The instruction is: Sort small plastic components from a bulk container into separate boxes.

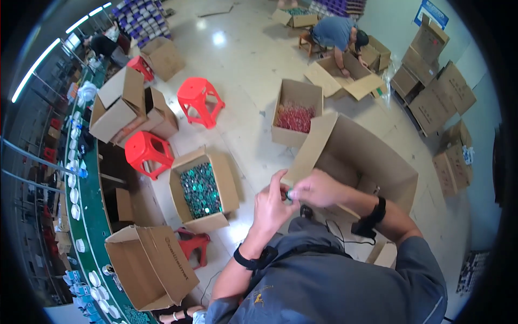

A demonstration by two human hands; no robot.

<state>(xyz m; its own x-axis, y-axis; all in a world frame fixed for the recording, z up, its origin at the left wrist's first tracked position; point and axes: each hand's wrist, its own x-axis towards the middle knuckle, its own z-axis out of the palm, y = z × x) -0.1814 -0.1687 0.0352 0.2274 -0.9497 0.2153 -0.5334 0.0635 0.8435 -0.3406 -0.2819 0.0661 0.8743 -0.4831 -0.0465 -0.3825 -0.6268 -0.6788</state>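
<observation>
1. A small piece (289, 195), dark with some green, is seen.
2. It is held where the left hand (272, 207) and the right hand (319, 189) meet.
3. Its exact shape is mostly hidden.

Matt cardboard cartons (386, 148), glossy plastic stools (193, 90), smooth floor (245, 65) (shiny where light strikes), matt cloth shirt (334, 286)

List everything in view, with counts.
Small piece: one, green, centre
Box of green pieces: one, brown, left of centre
Box of red pieces: one, brown, ahead
Large box: one, brown, right
Stools: at least four, red, left
Workbench: one, green, far left
Round parts: many, white, on workbench
Other boxes: many, brown, around
Stacks: several, purple-white, background
Wall sign: one, blue, upper right
Co-workers: at least three, mixed clothing, around
Left hand: one, bare, at piece
Right hand: one, bare, at piece
</observation>
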